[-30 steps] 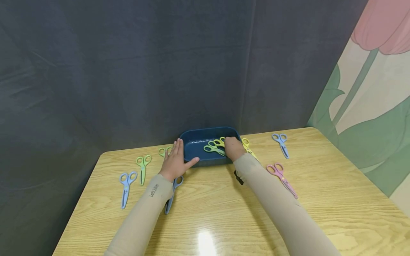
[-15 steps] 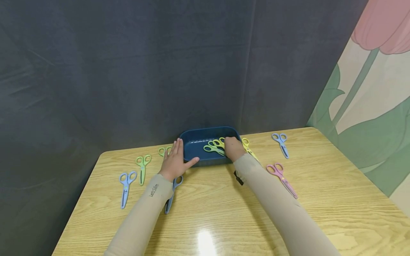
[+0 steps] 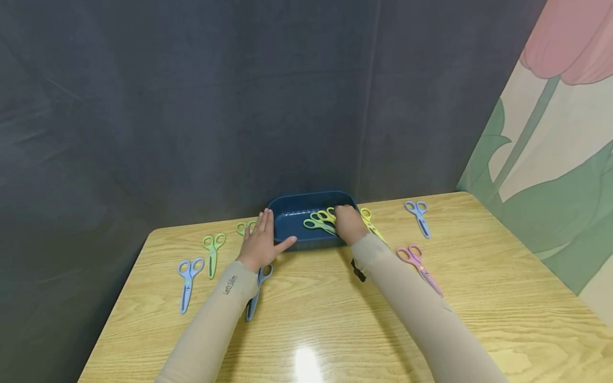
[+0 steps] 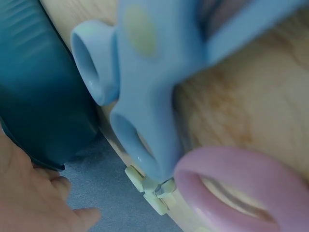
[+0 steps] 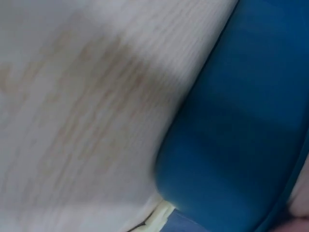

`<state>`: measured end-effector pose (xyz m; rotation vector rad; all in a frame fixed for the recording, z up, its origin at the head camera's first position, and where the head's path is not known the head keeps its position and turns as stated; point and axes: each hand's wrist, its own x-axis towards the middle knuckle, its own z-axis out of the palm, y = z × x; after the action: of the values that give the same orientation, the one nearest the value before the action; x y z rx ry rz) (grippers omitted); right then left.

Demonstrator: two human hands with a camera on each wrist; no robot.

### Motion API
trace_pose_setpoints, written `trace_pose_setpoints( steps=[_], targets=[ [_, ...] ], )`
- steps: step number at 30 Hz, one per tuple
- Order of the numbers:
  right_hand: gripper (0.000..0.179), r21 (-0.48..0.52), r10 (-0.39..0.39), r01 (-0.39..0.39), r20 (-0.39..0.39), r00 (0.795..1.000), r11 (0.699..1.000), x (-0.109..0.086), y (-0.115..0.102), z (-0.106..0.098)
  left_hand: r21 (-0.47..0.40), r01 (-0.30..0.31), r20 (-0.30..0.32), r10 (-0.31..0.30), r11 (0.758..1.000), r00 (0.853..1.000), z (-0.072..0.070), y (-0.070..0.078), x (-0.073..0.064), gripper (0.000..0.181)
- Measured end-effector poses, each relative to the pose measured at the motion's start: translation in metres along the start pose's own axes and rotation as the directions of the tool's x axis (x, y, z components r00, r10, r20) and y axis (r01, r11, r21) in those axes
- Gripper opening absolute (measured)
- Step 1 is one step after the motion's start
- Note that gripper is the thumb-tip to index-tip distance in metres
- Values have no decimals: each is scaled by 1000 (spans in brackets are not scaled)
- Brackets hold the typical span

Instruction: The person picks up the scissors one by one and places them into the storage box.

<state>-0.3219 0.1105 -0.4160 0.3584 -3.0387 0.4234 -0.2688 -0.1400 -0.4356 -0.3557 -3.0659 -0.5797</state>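
My left hand (image 3: 258, 244) lies against the left end of a dark blue bin (image 3: 306, 244), fingers straight and thumb spread along its front rim. In the left wrist view its palm (image 4: 34, 198) is beside the bin wall. My right hand (image 3: 349, 223) reaches into the bin's right end with curled fingers. It holds yellow scissors (image 3: 323, 215) by the blade end, handles pointing left; the fingertips are hidden. Green scissors (image 3: 310, 224) lie in the bin beside them. The right wrist view shows mostly the bin's outer wall (image 5: 231, 121).
Left on the wooden table lie blue scissors (image 3: 187, 284), green scissors (image 3: 213, 255), more green ones (image 3: 241, 229) and blue scissors (image 3: 256, 295) by my sleeve. Pink handles (image 4: 231, 179) show near these. At right are yellow (image 3: 369, 221), pink (image 3: 416, 261) and blue scissors (image 3: 419, 215).
Both hands and the bin stay nearly in place. The yellow scissors' handles have shifted slightly left and down, and the whole head view has moved a little.
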Motion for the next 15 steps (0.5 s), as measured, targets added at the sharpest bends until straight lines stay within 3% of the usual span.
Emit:
trace_pose_setpoints(
  steps=[8, 15],
  targets=[
    [23, 67, -38, 46, -118, 992, 997, -7, 3, 3, 34, -9, -5, 9, 999, 1000, -2, 1, -2, 83],
    [14, 57, -97, 115, -251, 963, 992, -13, 7, 4, 37, 13, 9, -13, 999, 1000, -4, 3, -3, 78]
  ],
)
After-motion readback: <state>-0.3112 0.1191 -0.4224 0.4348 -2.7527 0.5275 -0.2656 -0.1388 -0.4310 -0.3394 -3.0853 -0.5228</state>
